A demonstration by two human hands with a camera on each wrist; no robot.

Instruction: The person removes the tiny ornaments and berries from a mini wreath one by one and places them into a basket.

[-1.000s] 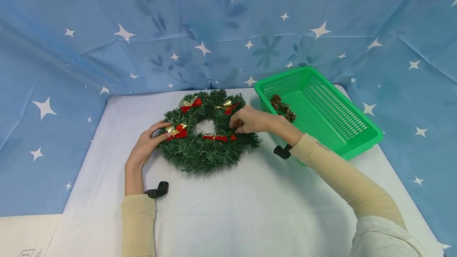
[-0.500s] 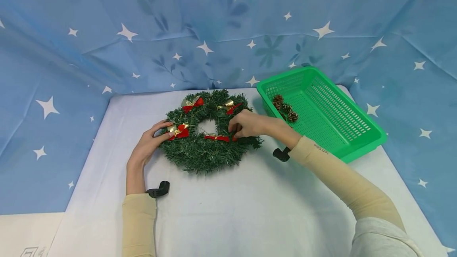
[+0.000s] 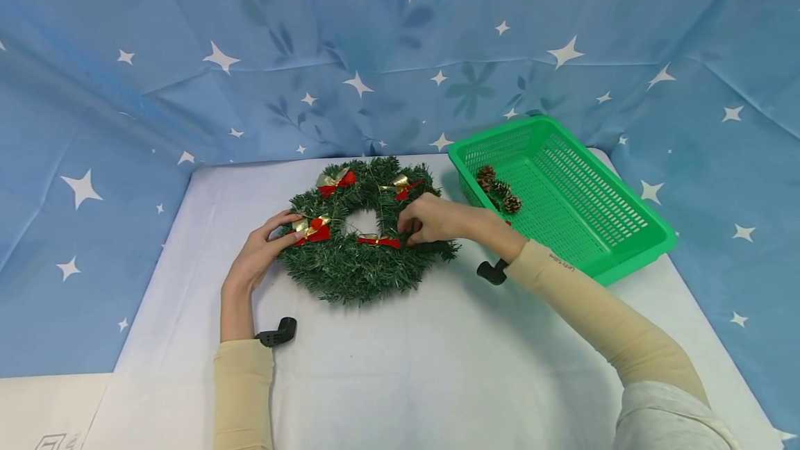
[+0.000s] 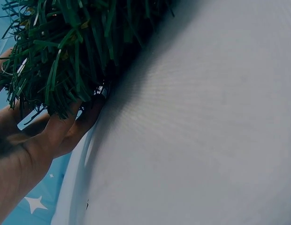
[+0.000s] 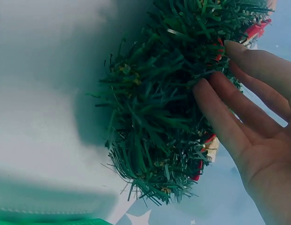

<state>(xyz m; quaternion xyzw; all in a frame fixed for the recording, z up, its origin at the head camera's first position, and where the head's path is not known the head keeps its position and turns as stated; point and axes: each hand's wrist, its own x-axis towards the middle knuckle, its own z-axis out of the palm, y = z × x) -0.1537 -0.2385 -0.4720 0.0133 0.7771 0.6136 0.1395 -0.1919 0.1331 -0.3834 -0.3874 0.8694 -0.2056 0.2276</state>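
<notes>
A green wreath [image 3: 350, 273] with red and gold bows lies on the white-covered table. My left hand [image 3: 255, 255] grips its left edge beside a bow [image 3: 315, 230]; in the left wrist view, fingers [image 4: 61, 129] reach under the greenery. My right hand [image 3: 431, 217] is at the wreath's right front, fingers bent down into the greenery at the right end of the front bow [image 3: 378, 242]. In the right wrist view, the thumb lies against a red bit of bow [image 5: 219, 50], with the other fingertips in the needles. What the fingertips pinch is partly hidden.
A green plastic basket [image 3: 600, 182] stands tilted at the back right, with several pine cones [image 3: 498, 188] at its left end. A small red thing [image 3: 508, 223] shows there beside my right wrist. Starred blue cloth [image 3: 350, 33] hangs behind the table.
The red piece below my right fingertips, visible a second ago, is now mostly covered by them. The right hand shifts slightly down and left. The left hand keeps its place on the wreath.
</notes>
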